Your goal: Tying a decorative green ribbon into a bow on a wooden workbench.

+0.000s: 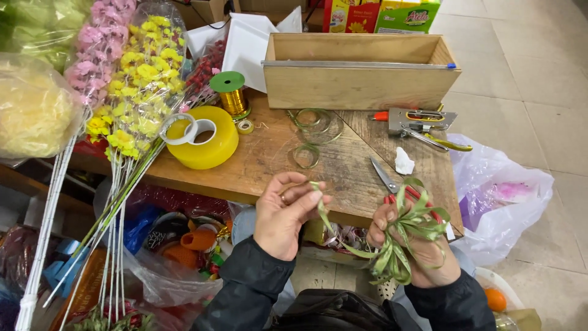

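A: What've we got in hand?

B: Right hand (411, 242) closed round a looped bunch of green ribbon (409, 230). Left hand (286, 211) pinches the ribbon's loose end betw. thumb & fingers, at 9 o'clock from the bunch.

A: Where's that vs. the table?

B: At the wooden table's (343, 165) near edge, partly over it. Scissors (392, 184) at 12 o'clock from our right hand, red handles behind the loops.

A: Further out?

B: Yellow tape roll (205, 144) at 11 from our left hand, gold wire spool (233, 95) beyond. Staple gun (419, 121) at 12, wooden box (358, 70) past it.
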